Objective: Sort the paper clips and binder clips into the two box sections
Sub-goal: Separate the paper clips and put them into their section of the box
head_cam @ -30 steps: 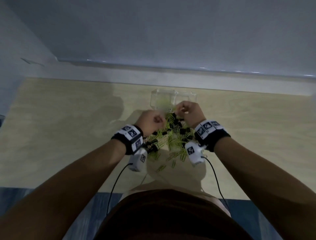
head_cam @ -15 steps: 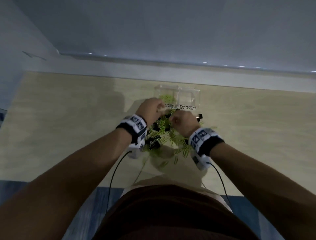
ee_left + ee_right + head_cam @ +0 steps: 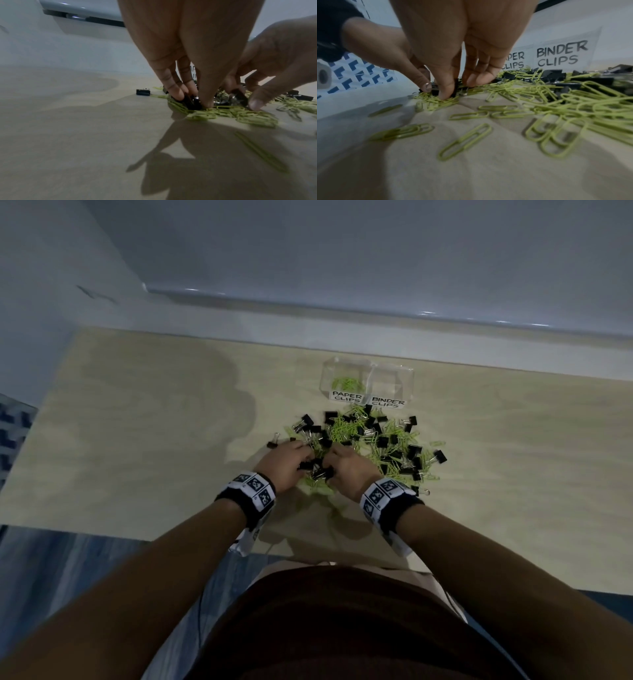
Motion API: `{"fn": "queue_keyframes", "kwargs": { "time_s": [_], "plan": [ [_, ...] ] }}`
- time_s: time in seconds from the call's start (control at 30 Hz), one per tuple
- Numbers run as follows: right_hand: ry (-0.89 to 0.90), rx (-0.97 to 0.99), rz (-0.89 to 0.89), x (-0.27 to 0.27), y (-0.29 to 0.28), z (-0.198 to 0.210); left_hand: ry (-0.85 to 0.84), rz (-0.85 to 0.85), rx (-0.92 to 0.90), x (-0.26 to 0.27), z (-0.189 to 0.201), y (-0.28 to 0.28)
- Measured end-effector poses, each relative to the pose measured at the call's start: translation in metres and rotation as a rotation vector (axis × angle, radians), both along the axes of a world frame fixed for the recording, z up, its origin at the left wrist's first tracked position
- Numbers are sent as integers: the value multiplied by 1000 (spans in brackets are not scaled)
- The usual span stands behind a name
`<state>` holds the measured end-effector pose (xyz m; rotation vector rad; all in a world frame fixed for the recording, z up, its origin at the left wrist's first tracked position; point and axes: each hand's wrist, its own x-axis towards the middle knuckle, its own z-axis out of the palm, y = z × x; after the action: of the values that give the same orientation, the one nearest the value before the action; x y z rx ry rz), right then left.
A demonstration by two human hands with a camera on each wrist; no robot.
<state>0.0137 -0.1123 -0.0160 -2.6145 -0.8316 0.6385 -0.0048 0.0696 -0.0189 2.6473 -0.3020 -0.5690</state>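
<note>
A clear two-section box stands at the far side of the table, labelled PAPER CLIPS on the left and BINDER CLIPS on the right. A few green paper clips lie in its left section; the right one looks bare. In front of it spreads a mixed pile of green paper clips and black binder clips. Both hands reach into the pile's near left corner. My left hand pinches a black binder clip between thumb and fingers. Close beside it, my right hand pinches another black binder clip.
The light wooden table ends at a grey wall ledge behind the box. A stray binder clip lies left of the pile, and loose paper clips are scattered toward the near edge. Blue patterned floor shows at the left.
Both hands have drawn back from the box toward me and dropped onto the pile's near left corner, where their fingers now close on black binder clips.
</note>
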Motion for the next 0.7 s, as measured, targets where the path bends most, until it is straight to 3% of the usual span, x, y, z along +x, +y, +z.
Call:
{"fn": "queue_keyframes", "kwargs": {
  "time_s": [0.17, 0.33, 0.47, 0.57, 0.7],
  "plan": [
    [41, 130, -72, -6, -16, 3, -32, 35, -72, -13, 0, 2],
    [-34, 301, -585, -9, -65, 7, -86, 255, -258, -22, 2, 12],
    [-80, 294, -975, -9, -123, 12, -219, 499, -350, -21, -1, 40],
    [-93, 138, -1039, -4, -147, 3, -267, 591, -283, -19, -10, 62],
    [-271, -48, -853, -4, -126, 5, -237, 481, -94, -15, -12, 59]
  ]
}}
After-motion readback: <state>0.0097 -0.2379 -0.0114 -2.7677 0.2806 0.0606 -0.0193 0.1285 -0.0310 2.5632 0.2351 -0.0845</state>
